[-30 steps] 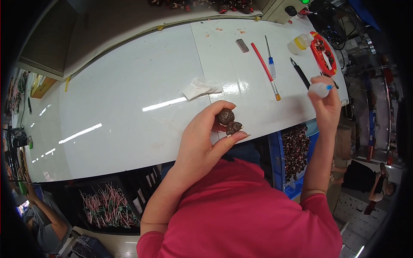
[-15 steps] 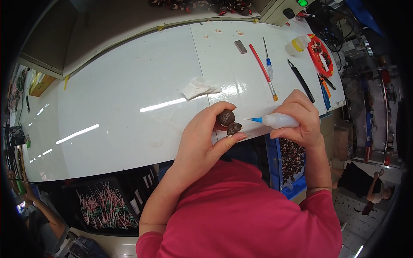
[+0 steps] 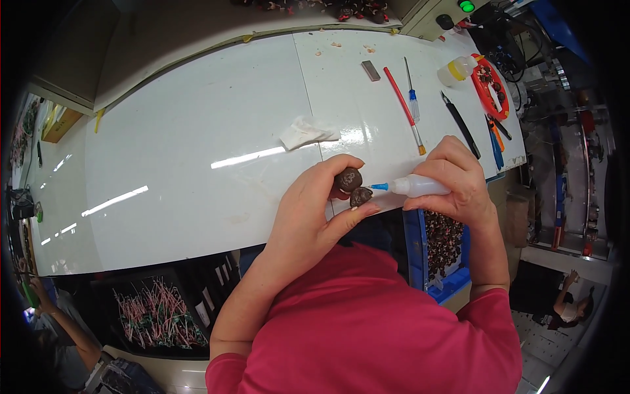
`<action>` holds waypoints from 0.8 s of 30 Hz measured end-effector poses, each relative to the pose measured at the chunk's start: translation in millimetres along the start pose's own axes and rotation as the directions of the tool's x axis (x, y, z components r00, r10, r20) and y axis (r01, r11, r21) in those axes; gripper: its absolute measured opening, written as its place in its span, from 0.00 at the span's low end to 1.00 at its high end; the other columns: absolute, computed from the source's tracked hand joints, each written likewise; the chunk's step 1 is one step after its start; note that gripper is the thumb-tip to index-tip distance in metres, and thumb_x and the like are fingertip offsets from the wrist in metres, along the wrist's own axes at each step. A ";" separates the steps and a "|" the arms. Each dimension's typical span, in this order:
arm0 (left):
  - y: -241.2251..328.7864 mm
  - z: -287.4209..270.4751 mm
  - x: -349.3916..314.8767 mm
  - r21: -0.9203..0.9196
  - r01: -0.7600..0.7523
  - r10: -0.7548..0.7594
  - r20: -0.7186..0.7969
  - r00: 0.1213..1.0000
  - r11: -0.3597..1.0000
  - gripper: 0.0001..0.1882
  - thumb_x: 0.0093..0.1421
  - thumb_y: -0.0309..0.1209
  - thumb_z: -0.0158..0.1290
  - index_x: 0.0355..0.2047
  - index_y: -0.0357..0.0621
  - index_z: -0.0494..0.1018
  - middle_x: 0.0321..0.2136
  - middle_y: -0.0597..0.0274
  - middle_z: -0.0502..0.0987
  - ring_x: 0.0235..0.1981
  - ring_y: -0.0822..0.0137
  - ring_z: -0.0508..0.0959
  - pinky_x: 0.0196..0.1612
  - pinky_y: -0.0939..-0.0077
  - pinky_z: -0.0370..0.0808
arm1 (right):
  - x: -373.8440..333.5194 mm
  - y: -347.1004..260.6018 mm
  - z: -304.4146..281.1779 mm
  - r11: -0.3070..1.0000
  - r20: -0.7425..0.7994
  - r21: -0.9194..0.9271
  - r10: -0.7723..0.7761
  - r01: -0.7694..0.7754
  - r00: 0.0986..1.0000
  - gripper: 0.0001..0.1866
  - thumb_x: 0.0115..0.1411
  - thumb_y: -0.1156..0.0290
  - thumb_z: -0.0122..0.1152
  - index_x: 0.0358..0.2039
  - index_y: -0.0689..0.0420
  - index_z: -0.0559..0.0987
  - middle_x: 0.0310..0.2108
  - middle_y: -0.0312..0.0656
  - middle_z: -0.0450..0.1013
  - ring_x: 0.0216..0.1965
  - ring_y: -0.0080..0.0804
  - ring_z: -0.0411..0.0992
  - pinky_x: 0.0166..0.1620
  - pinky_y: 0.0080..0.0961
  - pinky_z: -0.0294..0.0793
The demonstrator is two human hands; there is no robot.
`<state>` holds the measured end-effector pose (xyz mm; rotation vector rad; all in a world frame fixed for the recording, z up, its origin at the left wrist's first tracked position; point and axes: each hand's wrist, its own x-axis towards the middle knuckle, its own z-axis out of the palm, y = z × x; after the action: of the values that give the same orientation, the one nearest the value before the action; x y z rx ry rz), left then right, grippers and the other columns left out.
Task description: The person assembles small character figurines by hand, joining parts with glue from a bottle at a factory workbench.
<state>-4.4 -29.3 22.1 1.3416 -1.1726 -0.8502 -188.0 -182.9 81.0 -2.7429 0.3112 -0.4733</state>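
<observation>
My left hand (image 3: 307, 207) is closed round a small dark brown figure (image 3: 348, 180) made of two rounded parts, one above the other. Thumb and forefinger pinch it from either side near the table's front edge. In my right hand (image 3: 457, 180) is a translucent white squeeze bottle (image 3: 420, 186) with a blue needle tip (image 3: 379, 187), lying level and pointing left. The tip reaches the gap between the two brown parts; whether the needle touches them is too small to tell. A crumpled white tissue (image 3: 308, 133) lies on the table beyond my left hand.
Right of the tissue lie a red brush (image 3: 403, 105), a blue-handled screwdriver (image 3: 412, 95), a black pen-like tool (image 3: 461, 125) and a grey block (image 3: 371, 70). Farther right are a yellow-banded bottle (image 3: 456, 70) and a red tray (image 3: 485, 85). A blue bin (image 3: 415, 246) of small parts stands below the edge.
My right hand has brought the squeeze bottle left, so its needle tip now meets the brown figure. My left hand keeps its hold almost unmoved; the view has shifted slightly.
</observation>
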 end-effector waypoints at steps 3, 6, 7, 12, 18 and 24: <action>-2.0 0.8 -0.4 0.006 -0.005 0.005 -0.009 1.000 1.000 0.25 0.51 0.32 0.63 0.46 0.41 0.66 0.35 0.56 0.72 0.34 0.61 0.74 0.38 0.71 0.74 | 2.1 -3.5 -3.3 0.999 0.017 -0.048 -0.008 0.009 1.000 0.23 0.33 0.57 0.75 0.27 0.57 0.78 0.24 0.37 0.67 0.26 0.34 0.65 0.29 0.28 0.64; -4.1 1.4 -1.6 0.063 -0.027 0.028 -0.023 0.999 0.998 0.25 0.50 0.26 0.63 0.48 0.41 0.67 0.35 0.62 0.72 0.34 0.71 0.74 0.41 0.79 0.71 | 3.2 -6.5 -4.9 0.996 0.020 -0.088 -0.026 0.028 0.999 0.23 0.33 0.58 0.75 0.27 0.57 0.78 0.23 0.37 0.66 0.26 0.35 0.65 0.29 0.28 0.64; -4.5 1.7 -1.5 0.062 -0.027 0.028 -0.023 0.999 0.998 0.25 0.50 0.26 0.63 0.48 0.41 0.67 0.35 0.62 0.72 0.34 0.71 0.74 0.41 0.79 0.71 | 3.1 -7.1 -4.6 0.996 0.021 -0.088 -0.026 0.028 0.999 0.23 0.33 0.58 0.75 0.27 0.57 0.78 0.23 0.37 0.66 0.26 0.35 0.65 0.29 0.28 0.64; -5.9 3.0 -1.6 0.063 -0.028 0.031 -0.039 0.999 0.998 0.25 0.50 0.26 0.63 0.47 0.41 0.67 0.37 0.60 0.72 0.37 0.70 0.73 0.43 0.78 0.71 | -2.0 -6.9 1.2 0.997 -0.001 -0.083 -0.002 0.001 1.000 0.23 0.33 0.58 0.75 0.27 0.57 0.78 0.24 0.37 0.66 0.26 0.35 0.65 0.30 0.28 0.64; -0.3 -0.3 3.0 0.018 -0.095 0.096 -0.050 0.994 0.995 0.23 0.50 0.31 0.62 0.46 0.41 0.69 0.41 0.56 0.71 0.42 0.60 0.71 0.44 0.71 0.70 | -21.3 10.1 6.7 0.930 -0.053 0.317 0.212 -0.185 0.976 0.22 0.38 0.61 0.75 0.31 0.59 0.78 0.27 0.38 0.69 0.30 0.33 0.67 0.35 0.24 0.67; -2.3 1.0 1.4 -0.039 -0.069 0.068 -0.025 0.997 0.997 0.23 0.51 0.30 0.61 0.47 0.42 0.68 0.45 0.57 0.70 0.45 0.59 0.69 0.49 0.71 0.67 | -40.8 31.4 11.2 0.775 -0.305 0.591 0.471 -0.223 0.828 0.19 0.52 0.63 0.67 0.39 0.63 0.75 0.36 0.38 0.70 0.37 0.24 0.67 0.42 0.20 0.65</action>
<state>-4.7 -31.2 19.9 1.2689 -1.1710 -0.8022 -226.4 -197.6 48.1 -1.9431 0.6867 -0.9153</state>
